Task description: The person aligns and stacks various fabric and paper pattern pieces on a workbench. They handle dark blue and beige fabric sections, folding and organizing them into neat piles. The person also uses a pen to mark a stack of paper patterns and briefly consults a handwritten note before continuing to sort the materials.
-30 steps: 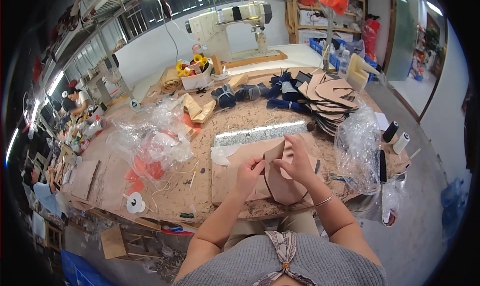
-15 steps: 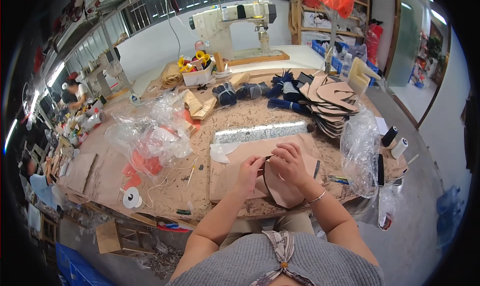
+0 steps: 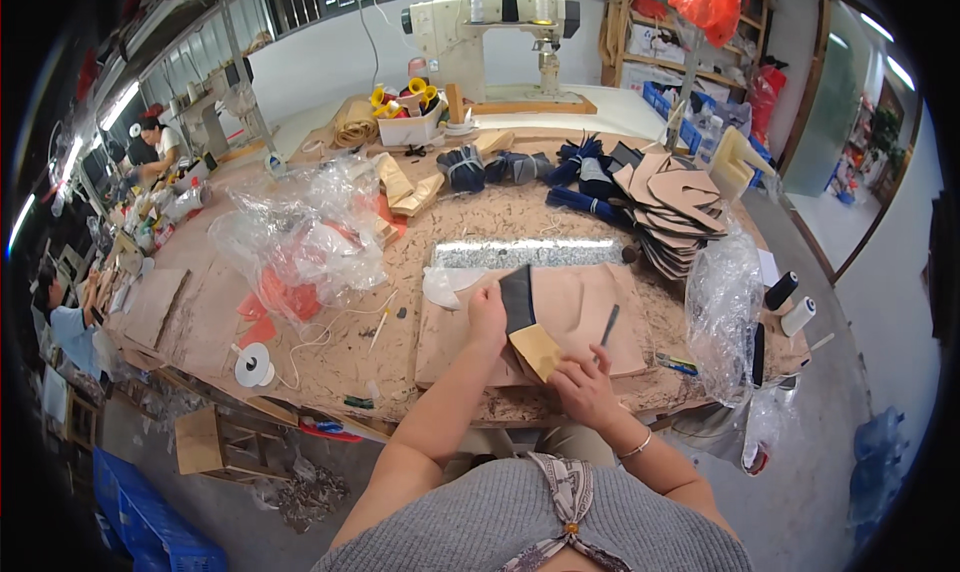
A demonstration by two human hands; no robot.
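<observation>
My left hand (image 3: pixel 487 317) is closed on the edge of a black leather-like piece (image 3: pixel 517 297), which stands tilted over the board. A yellowish-tan flap (image 3: pixel 535 350) adjoins its lower end; whether the two are joined I cannot tell. My right hand (image 3: pixel 585 384) pinches the flap's lower right corner. By the right fingertips a thin dark strip (image 3: pixel 609 324) slants upward; I cannot tell whether it is held or lies there. Underneath is a flat tan board (image 3: pixel 630 287) with a faint curved outline.
Stacked tan cut pieces (image 3: pixel 670 197) stand at the right behind clear plastic (image 3: pixel 718 307). Thread cones (image 3: pixel 798 317) are at the right edge. Crumpled plastic (image 3: pixel 295 242) and a white spool (image 3: pixel 254 365) lie left. Behind are dark bundles (image 3: pixel 462 169) and a sewing machine (image 3: pixel 450 47).
The tan piece between my hands has been turned, so its black and yellowish parts show. My right hand has moved down toward me, apart from the left. The view has shifted slightly.
</observation>
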